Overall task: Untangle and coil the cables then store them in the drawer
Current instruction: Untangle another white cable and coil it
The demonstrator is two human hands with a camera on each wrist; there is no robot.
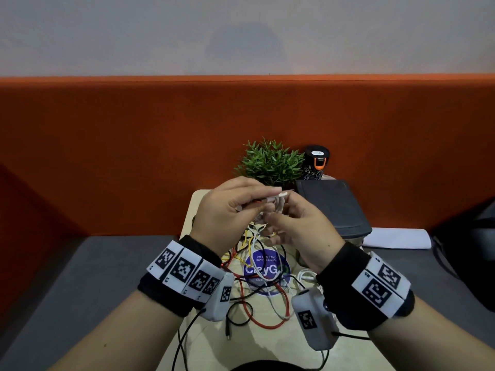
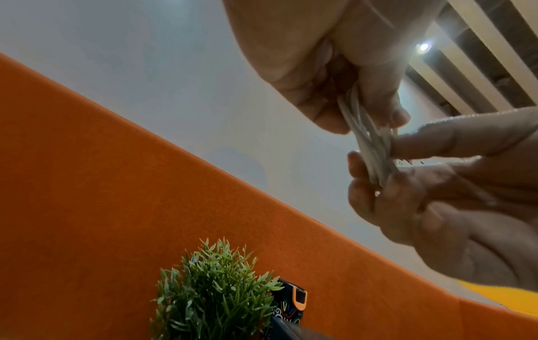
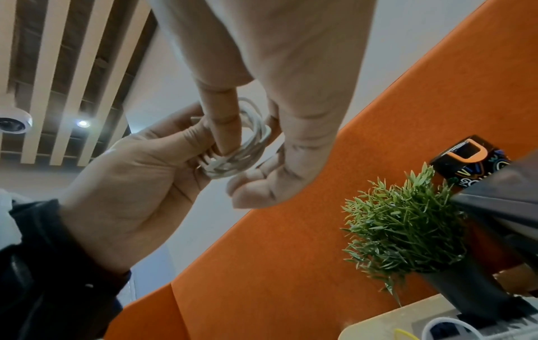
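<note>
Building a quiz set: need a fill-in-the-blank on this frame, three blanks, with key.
1. Both hands hold a coiled cable whose colour is ____.
2. The left hand and the right hand hold it above the loose ____ on the table.
3. Behind the hands stands a green ____.

Missing words: white; cables; plant

Head view: from above and behind the forearms, facing forward and down over the pale table (image 1: 203, 341) toward the orange partition (image 1: 134, 145). Left wrist view: close under the left hand (image 2: 334, 59), tilted upward to wall and ceiling slats; right wrist view: close under the right hand (image 3: 291, 92), likewise tilted up. All three share the white cable coil (image 3: 247, 147), the green plant (image 1: 270, 162) and the partition.
</note>
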